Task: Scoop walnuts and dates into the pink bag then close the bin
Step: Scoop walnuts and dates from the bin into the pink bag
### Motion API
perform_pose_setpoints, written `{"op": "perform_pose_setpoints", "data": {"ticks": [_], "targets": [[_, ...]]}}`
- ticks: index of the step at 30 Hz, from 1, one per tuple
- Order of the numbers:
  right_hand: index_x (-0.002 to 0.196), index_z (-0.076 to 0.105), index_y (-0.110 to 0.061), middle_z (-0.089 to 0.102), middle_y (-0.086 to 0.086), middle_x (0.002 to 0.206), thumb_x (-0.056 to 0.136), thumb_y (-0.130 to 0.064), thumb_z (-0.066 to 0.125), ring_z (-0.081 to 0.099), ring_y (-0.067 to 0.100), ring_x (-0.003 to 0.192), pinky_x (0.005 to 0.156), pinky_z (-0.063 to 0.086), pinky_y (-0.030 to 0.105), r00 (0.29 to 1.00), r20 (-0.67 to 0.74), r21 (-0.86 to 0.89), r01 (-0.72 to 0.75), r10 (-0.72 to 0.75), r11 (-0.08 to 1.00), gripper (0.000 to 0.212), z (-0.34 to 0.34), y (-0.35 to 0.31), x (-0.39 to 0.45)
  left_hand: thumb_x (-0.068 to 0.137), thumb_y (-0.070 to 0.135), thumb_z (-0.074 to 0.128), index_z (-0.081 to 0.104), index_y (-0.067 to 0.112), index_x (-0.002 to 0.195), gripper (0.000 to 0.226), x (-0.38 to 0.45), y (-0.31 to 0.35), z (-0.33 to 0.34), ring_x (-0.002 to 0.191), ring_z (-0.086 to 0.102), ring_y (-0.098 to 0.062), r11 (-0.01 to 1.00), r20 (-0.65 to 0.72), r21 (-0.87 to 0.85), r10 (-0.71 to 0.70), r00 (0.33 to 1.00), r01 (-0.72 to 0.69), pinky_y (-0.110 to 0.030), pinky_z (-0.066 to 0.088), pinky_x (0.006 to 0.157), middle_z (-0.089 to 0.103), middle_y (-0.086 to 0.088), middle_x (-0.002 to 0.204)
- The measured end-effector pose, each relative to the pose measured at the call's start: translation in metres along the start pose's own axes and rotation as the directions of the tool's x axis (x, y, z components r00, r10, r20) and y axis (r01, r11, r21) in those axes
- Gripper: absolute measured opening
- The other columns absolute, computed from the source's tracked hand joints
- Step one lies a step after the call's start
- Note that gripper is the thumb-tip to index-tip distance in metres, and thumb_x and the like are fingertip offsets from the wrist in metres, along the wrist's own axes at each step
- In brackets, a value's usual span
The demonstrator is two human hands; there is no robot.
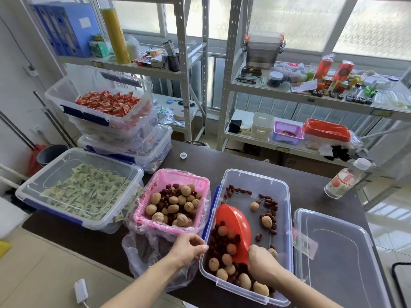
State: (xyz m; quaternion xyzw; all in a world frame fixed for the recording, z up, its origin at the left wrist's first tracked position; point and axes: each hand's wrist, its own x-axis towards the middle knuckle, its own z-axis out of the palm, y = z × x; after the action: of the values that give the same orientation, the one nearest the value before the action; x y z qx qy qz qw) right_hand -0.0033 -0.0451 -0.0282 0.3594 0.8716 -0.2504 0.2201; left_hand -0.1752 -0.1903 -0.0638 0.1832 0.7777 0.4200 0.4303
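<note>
Gripping the red scoop (234, 227) inside the bin (282, 192), right hand (263, 266) fingers curl tight; left hand (189, 246) pinches the pink bag (142, 218) rim at the bench (311, 190) edge.

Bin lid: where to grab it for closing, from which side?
Judging by its pose, grip the lid by its long left rim, nearest the bin, or by both short ends. It lies flat on the table right of the bin; come from above, lift and slide left.
</note>
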Motion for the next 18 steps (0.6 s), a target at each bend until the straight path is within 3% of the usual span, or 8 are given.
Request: {"op": "perform_pose_setpoints", "data": {"ticks": [2, 4, 7, 12, 15, 18], "targets": [[0.064, 0.026, -0.023, 0.067, 0.014, 0.107, 0.083, -0.003, 0.039, 0.063, 0.031, 0.095, 0.068, 0.036, 0.026, 0.999, 0.041, 0.009, -0.001, 0.000, 1.000, 0.031, -0.001, -0.001, -0.004, 0.080, 0.014, 0.076, 0.069, 0.014, 0.079, 0.007, 0.000, 0.000, 0.000, 0.066, 0.062, -0.008, 1.000, 0.000, 0.001, 0.004, 1.000, -0.004, -0.018, 0.051, 0.061, 0.066, 0.002, 0.070], [0.065, 0.030, -0.021, 0.063, 0.008, 0.081, 0.081, -0.003, 0.039, 0.062, 0.023, 0.071, 0.056, 0.040, 0.025, 0.994, 0.107, 0.070, -0.023, 0.016, 0.997, 0.025, -0.004, -0.003, -0.007, 0.080, 0.013, 0.076, 0.069, 0.014, 0.077, 0.007, 0.001, -0.001, -0.001, 0.065, 0.062, -0.008, 1.000, 0.002, -0.004, 0.008, 1.000, -0.008, -0.020, 0.051, 0.062, 0.066, 0.001, 0.070], [0.067, 0.041, -0.012, 0.052, 0.004, 0.054, 0.076, -0.002, 0.035, 0.045, 0.009, 0.036, 0.033, 0.031, 0.019, 0.977, 0.212, 0.362, -0.103, 0.026, 0.926, 0.016, -0.005, -0.004, -0.012, 0.079, 0.013, 0.077, 0.068, 0.015, 0.076, 0.010, 0.001, 0.000, 0.000, 0.064, 0.062, -0.008, 1.000, 0.006, -0.004, 0.014, 1.000, -0.014, -0.020, 0.051, 0.060, 0.066, 0.001, 0.069], [0.069, 0.046, -0.011, 0.053, 0.005, 0.053, 0.088, 0.004, 0.039, 0.040, 0.007, 0.034, 0.033, 0.023, 0.014, 0.911, 0.412, 0.692, -0.306, -0.010, 0.654, 0.026, -0.011, 0.013, -0.012, 0.080, 0.010, 0.076, 0.068, 0.014, 0.076, 0.010, 0.000, 0.000, 0.001, 0.061, 0.060, -0.006, 1.000, -0.008, -0.009, 0.025, 1.000, -0.025, -0.019, 0.050, 0.059, 0.065, 0.002, 0.067], [0.071, 0.044, -0.008, 0.051, 0.009, 0.056, 0.096, 0.003, 0.038, 0.038, 0.008, 0.036, 0.033, 0.022, 0.013, 0.868, 0.494, 0.779, -0.415, -0.052, 0.470, 0.028, -0.010, 0.033, -0.008, 0.080, 0.011, 0.076, 0.068, 0.014, 0.075, 0.010, 0.000, -0.001, 0.001, 0.060, 0.060, -0.005, 0.999, -0.010, -0.005, 0.035, 0.999, -0.035, -0.019, 0.051, 0.060, 0.066, 0.002, 0.067], [0.073, 0.044, -0.007, 0.050, 0.010, 0.058, 0.097, 0.003, 0.037, 0.037, 0.008, 0.037, 0.032, 0.022, 0.012, 0.848, 0.525, 0.805, -0.467, -0.074, 0.366, 0.026, -0.006, 0.042, -0.005, 0.080, 0.010, 0.075, 0.067, 0.013, 0.077, 0.009, 0.000, -0.002, 0.002, 0.061, 0.060, -0.005, 0.999, -0.019, -0.006, 0.037, 0.999, -0.037, -0.019, 0.051, 0.059, 0.065, 0.001, 0.068]]}}
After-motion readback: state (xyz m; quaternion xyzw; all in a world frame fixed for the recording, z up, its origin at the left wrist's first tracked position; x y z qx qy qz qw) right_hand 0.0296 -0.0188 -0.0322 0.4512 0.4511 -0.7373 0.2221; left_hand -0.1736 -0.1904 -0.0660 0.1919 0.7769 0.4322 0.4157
